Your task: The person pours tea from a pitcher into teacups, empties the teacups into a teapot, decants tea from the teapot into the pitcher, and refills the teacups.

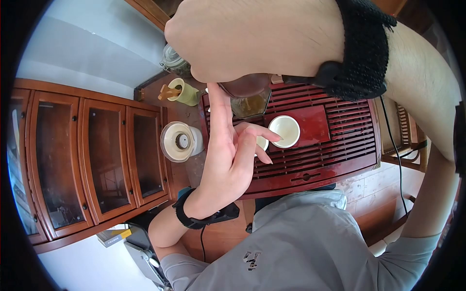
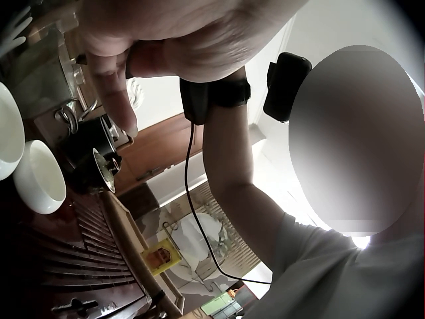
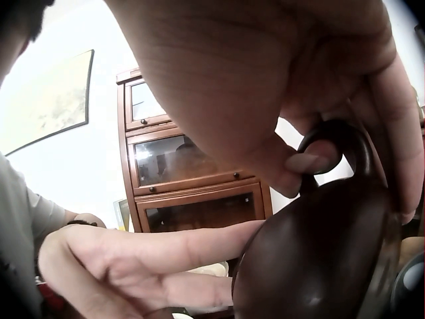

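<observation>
Right hand (image 1: 252,41), top centre of head view: curled round teapot (image 3: 319,252), finger hooked through handle, pot lifted above tray (image 1: 340,160). Left hand (image 1: 233,150), centre frame: fingers straight, index extended up to the pot's lid side, touching or just short of it; cannot tell which. Pot directly above glass pitcher (image 1: 250,104), cup (image 1: 285,131) lower right of it. Spout direction hidden. Right hand carries; left only steadies.
</observation>
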`<state>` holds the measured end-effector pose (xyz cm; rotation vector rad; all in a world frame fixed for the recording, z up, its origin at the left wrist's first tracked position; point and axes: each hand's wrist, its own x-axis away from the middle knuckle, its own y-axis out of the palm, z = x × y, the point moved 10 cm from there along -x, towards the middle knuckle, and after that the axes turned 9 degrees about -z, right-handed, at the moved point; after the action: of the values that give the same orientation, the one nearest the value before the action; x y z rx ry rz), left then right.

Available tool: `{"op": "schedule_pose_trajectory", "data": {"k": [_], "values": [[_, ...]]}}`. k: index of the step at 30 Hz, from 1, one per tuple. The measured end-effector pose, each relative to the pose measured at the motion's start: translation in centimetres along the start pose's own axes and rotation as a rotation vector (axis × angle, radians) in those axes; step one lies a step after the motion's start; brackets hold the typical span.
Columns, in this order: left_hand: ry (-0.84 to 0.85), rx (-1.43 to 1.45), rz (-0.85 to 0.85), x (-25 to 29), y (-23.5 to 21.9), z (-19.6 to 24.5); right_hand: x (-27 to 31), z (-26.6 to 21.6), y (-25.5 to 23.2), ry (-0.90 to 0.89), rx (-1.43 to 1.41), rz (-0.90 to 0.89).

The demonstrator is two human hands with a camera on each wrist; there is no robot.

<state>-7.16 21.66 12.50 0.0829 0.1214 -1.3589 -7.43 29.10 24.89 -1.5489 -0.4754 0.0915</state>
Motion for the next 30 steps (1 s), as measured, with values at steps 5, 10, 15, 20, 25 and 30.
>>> {"op": "schedule_pose_trajectory", "data": {"k": [5,10,15,20,25,30], "values": [[-0.055,0.038,-0.011,-0.3,0.3,0.4,-0.2,-0.4,-0.9,0.002,0.032,0.001],[-0.066,0.062,-0.005,-0.5,0.3,0.3,-0.4,-0.7,-0.8,0.018,0.045,-0.006],[-0.08,0.069,-0.011,-0.5,0.1,-0.3,-0.6,-0.4,-0.4,0.028,0.046,-0.012],[-0.087,0.078,-0.02,-0.5,0.0,-0.6,-1.1,-0.5,-0.4,0.035,0.053,-0.021],[-0.096,0.084,-0.02,-0.4,-0.1,-0.7,-1.3,-0.4,-0.1,0.045,0.065,-0.033],[-0.09,0.101,-0.013,-0.3,-0.1,-0.9,-1.4,0.0,0.0,0.058,0.083,-0.046]]}}
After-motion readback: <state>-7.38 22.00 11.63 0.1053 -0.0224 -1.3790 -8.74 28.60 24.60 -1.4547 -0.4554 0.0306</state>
